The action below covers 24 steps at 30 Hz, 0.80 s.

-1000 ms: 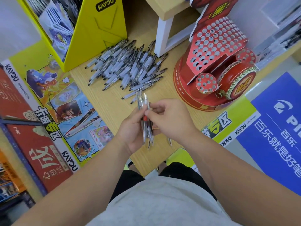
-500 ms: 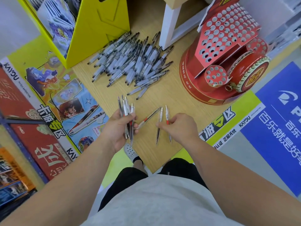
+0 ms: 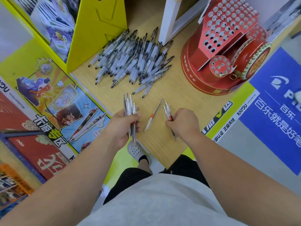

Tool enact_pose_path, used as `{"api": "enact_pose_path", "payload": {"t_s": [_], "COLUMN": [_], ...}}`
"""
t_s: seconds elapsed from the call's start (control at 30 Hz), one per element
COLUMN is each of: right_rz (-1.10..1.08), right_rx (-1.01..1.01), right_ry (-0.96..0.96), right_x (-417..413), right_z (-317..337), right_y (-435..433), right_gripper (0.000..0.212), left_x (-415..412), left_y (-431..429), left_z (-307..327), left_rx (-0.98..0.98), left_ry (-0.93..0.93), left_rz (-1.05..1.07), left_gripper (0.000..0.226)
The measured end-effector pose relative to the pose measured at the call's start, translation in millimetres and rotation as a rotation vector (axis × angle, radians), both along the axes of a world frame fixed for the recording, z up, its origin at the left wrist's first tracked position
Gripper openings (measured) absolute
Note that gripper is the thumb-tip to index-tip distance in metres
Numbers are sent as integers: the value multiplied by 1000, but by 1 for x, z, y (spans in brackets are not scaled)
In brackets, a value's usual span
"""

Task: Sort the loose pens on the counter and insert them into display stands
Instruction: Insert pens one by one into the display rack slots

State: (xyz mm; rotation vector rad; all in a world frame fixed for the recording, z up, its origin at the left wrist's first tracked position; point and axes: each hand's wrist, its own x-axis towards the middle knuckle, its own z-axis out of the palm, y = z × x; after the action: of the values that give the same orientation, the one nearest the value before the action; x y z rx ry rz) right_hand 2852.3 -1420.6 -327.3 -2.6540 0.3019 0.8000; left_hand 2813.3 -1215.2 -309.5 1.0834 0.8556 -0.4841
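Observation:
A big pile of loose pens (image 3: 132,62) lies on the wooden counter (image 3: 171,88). My left hand (image 3: 123,126) grips a bundle of several clear pens (image 3: 129,106), tips pointing away from me. My right hand (image 3: 182,123) grips two clear pens with red bands (image 3: 167,110). Between my hands a single clear pen with a red band (image 3: 153,116) lies on the counter, free of both. The red drum-shaped display stand (image 3: 224,46) with many round holes stands at the counter's far right, and its holes look empty.
A yellow cardboard display (image 3: 97,30) with card packs stands behind the pile at left. A white shelf leg (image 3: 167,20) rises behind the pile. The counter's near corner (image 3: 164,160) is between my arms, with my shoe (image 3: 136,150) on the floor below.
My hands have separated: the single bundle was split, the left keeping most pens, the right taking a few. One red-banded pen now lies on the counter between them.

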Motion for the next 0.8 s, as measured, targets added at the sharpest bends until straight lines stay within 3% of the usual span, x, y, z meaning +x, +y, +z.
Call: {"api": "enact_pose_path", "payload": {"t_s": [0.23, 0.4, 0.53, 0.63, 0.8], "right_rz": [-31, -99, -187, -82, 72], "right_rx": [60, 121, 445, 527, 503], "right_ry": [23, 33, 24, 32, 17], "right_x": [-9, -7, -5, -7, -6], "right_z": [0, 7, 39, 64, 77], "right_y": [3, 4, 27, 50, 65], "right_gripper": [14, 23, 22, 19, 22], "left_x": [-7, -3, 0, 0, 2], "left_y": [0, -3, -5, -6, -9], "left_z": [-9, -8, -4, 0, 6], "left_rx": [-71, -80, -106, -182, -260], "left_ry": [23, -3, -38, -92, -82], "left_rz": [15, -33, -13, -58, 68], "left_gripper": [7, 7, 25, 39, 16]}}
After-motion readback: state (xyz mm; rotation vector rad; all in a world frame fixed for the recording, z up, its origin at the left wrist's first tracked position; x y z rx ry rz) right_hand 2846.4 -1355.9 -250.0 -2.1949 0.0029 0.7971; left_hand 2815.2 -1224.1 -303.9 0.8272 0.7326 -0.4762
